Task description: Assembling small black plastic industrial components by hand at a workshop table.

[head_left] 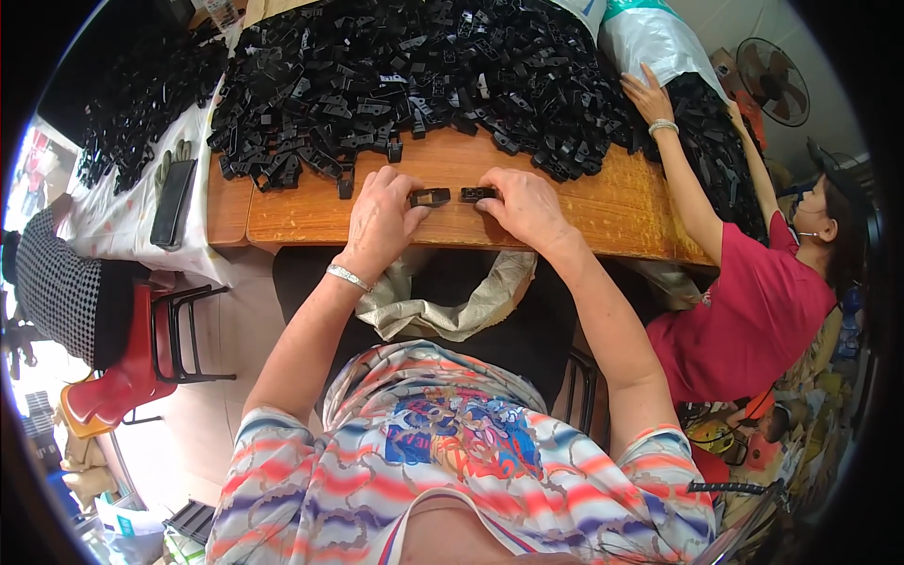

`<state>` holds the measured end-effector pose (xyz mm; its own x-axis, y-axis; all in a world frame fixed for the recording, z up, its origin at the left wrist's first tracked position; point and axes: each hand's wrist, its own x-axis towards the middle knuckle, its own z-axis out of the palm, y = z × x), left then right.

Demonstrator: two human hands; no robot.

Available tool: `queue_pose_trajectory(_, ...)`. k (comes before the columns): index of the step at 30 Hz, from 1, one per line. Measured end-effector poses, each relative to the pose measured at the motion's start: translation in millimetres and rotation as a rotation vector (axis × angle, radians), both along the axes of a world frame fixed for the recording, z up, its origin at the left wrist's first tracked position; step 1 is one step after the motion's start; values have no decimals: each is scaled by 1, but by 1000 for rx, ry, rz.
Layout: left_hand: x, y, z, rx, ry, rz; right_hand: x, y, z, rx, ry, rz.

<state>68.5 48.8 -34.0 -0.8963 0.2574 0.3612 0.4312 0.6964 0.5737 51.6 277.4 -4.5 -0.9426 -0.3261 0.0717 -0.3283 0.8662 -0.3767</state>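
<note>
Near the front edge of the wooden table (320, 212), my left hand (381, 212) pinches a small black plastic part (432, 198) with a lighter patch along its middle. A short gap to the right, my right hand (527, 209) grips another black plastic part (477, 194), dark and blocky with openings in its face. The two parts point toward each other and do not touch. Just beyond both hands spreads a large heap of similar black plastic parts (414, 80). Their exact kind I cannot make out.
An open woven sack (443, 315) hangs below the table edge at my lap. To the right, a co-worker in a red shirt (753, 306) handles a white bag (650, 42) over more black parts. A black case (173, 202) lies left, near a red chair (127, 348).
</note>
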Motion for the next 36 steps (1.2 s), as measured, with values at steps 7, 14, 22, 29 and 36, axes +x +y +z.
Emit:
queue_pose_trajectory(7,-3,-1,0,18,-48,-5,7,-29,4,-267,198,78)
queue_pose_trajectory(14,-5,-1,-1,30,-62,-8,3,-45,-8,-146,217,149)
queue_pose_trajectory(22,-15,-8,4,136,-289,44,-1,-50,-3,-71,183,203)
queue_pose_trajectory(29,-12,-2,0,24,-183,17,7,-44,-10,-156,160,198)
queue_pose_trajectory(36,17,-40,10,136,39,362,84,-38,-23,-146,135,287)
